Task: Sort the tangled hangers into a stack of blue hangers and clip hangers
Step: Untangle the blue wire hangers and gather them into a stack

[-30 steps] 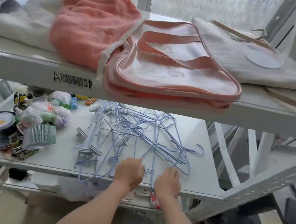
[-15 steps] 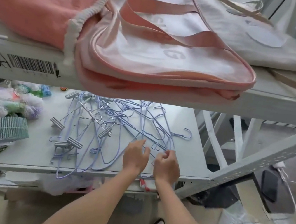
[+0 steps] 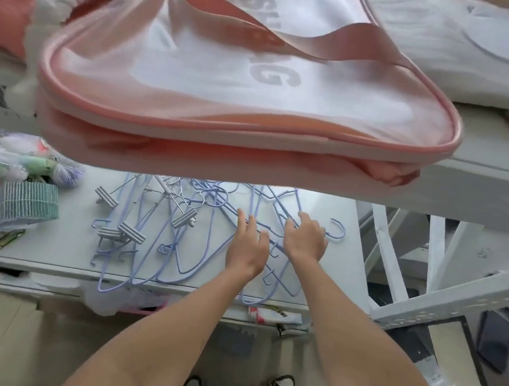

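Observation:
A tangle of blue wire hangers [image 3: 184, 258] and metal clip hangers [image 3: 184, 219] with grey clips lies on the lower white shelf [image 3: 64, 251]; its far part is hidden by the pink bag. Further grey clips [image 3: 130, 233] sit at the tangle's left. My left hand [image 3: 247, 248] rests on the wires at the tangle's right side, fingers stretched forward. Just right of it, my right hand [image 3: 305, 239] curls its fingers over a blue hanger wire, whose hook [image 3: 337, 233] sticks out to the right.
A pink bag [image 3: 245, 98] overhangs the upper shelf right above the hangers, with a white tote [image 3: 469, 46] beside it. A green ribbed basket [image 3: 30, 202] and small toys crowd the lower shelf's left end. A slanted white frame bar [image 3: 464, 292] stands at the right.
The view has dropped closer under the upper shelf. Both hands have moved from the shelf's front edge further into the tangle, and the right hand now lies by the hook.

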